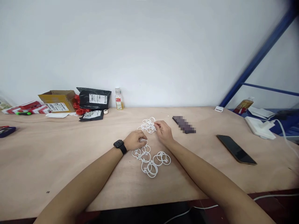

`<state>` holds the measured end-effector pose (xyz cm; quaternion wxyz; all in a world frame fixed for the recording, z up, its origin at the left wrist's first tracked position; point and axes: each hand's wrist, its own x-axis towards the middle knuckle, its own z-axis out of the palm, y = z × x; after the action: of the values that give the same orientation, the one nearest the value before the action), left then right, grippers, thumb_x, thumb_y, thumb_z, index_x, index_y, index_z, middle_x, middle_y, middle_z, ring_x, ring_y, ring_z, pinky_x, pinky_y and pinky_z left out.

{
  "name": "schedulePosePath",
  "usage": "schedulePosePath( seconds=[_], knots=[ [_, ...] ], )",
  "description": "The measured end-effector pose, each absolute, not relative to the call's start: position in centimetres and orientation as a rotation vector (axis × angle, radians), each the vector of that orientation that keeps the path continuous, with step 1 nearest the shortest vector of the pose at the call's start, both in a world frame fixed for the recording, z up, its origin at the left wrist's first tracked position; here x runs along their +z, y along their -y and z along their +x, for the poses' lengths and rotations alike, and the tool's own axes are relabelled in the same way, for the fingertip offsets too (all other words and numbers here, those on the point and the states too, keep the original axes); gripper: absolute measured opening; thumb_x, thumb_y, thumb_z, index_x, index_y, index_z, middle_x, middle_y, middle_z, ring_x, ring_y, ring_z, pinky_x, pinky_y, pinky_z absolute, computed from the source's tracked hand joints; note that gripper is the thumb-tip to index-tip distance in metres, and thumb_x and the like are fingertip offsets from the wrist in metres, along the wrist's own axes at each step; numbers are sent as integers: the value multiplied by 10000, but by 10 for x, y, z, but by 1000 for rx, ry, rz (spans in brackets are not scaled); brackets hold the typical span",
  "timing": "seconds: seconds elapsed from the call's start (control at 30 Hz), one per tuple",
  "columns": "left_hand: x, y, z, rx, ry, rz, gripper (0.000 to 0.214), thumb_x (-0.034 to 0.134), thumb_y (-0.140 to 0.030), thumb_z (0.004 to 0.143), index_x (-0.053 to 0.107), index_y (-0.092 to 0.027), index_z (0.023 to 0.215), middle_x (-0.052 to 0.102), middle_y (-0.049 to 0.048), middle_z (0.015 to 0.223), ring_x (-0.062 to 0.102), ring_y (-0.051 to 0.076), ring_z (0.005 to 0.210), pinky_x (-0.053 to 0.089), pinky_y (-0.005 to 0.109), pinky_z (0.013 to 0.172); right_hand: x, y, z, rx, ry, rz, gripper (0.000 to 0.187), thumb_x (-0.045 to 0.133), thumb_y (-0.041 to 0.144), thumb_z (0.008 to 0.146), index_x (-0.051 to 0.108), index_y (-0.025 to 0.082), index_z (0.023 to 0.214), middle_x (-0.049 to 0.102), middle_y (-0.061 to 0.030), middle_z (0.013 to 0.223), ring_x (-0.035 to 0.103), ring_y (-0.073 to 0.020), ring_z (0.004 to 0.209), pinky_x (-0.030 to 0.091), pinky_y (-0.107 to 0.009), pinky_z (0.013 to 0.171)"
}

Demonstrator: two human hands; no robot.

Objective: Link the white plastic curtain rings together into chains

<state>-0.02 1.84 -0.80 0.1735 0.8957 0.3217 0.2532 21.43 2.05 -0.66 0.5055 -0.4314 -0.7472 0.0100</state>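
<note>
Several white plastic rings lie on the wooden table (pixel 70 155) in two clusters. The near cluster (pixel 150 160) sits in front of me, the far cluster (pixel 147 125) a little beyond it. My left hand (pixel 135 140), with a black watch on the wrist, is curled with its fingers closed on a white ring at the top of the near cluster. My right hand (pixel 164 132) has its fingers pinched on a ring at the right edge of the far cluster.
A black phone (pixel 235 148) lies at the right, a dark flat object (pixel 184 124) behind my right hand. At the back left stand a cardboard box (pixel 58 100), black bags (pixel 94 98) and a small bottle (pixel 119 99). White chargers (pixel 258 126) and a blue frame (pixel 261 53) are at right.
</note>
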Motion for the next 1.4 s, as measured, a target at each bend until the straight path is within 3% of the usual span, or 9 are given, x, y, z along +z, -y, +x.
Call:
schedulePosePath(
  seconds=[0.17, 0.37, 0.63, 0.8, 1.0, 1.2, 1.4],
  knots=[
    [-9, -19, 1, 717, -969, 2503, 89, 601, -128, 683, 663, -177, 724, 650, 22, 791, 581, 151, 777, 455, 267, 760, -11, -26, 216, 59, 1985, -1079, 200, 506, 245, 912, 661, 212, 1036, 665, -80, 1093, 609, -211, 1037, 478, -369, 927],
    [-8, -17, 2, 796, -1237, 2316, 149, 513, -187, 780, 649, -182, 840, 644, -13, 689, 545, 119, 599, 403, 233, 581, -6, -20, 210, 10, 2026, -980, 167, 528, 244, 902, 682, 221, 964, 680, -76, 1013, 610, -215, 1000, 479, -392, 919],
    [-10, -21, -3, 974, -1311, 2288, 243, 489, -169, 817, 618, -185, 1022, 665, -9, 731, 598, 136, 663, 441, 247, 650, 0, -4, 203, 94, 2276, -827, 281, 523, 209, 884, 614, 221, 1149, 701, -56, 1018, 641, -179, 878, 509, -321, 805],
    [-7, -20, -3, 998, -1384, 2291, 274, 476, -158, 815, 616, -175, 1050, 671, -5, 739, 602, 144, 670, 443, 256, 666, -1, -3, 201, 53, 2274, -802, 264, 569, 276, 877, 631, 207, 1125, 707, -75, 1048, 658, -187, 892, 519, -324, 812],
    [-7, -20, -2, 957, -1304, 2407, 222, 503, -164, 806, 667, -184, 954, 688, 9, 745, 605, 144, 667, 450, 259, 692, -4, -7, 203, 40, 2291, -802, 290, 490, 255, 939, 616, 219, 1197, 717, -68, 1073, 673, -186, 940, 520, -325, 822],
    [-9, -21, -2, 970, -1307, 2369, 221, 503, -198, 838, 671, -182, 980, 690, 15, 754, 608, 148, 676, 454, 267, 690, -7, -8, 202, 49, 2342, -808, 244, 492, 220, 922, 680, 212, 1078, 738, -58, 973, 687, -180, 864, 532, -313, 774],
    [-11, -26, -5, 1087, -1344, 2170, 254, 520, -352, 875, 665, -172, 978, 682, 29, 801, 584, 140, 688, 442, 255, 648, -8, -17, 205, 74, 2155, -958, 222, 511, 216, 908, 702, 238, 1018, 743, -39, 977, 689, -192, 892, 531, -331, 807]
  ],
)
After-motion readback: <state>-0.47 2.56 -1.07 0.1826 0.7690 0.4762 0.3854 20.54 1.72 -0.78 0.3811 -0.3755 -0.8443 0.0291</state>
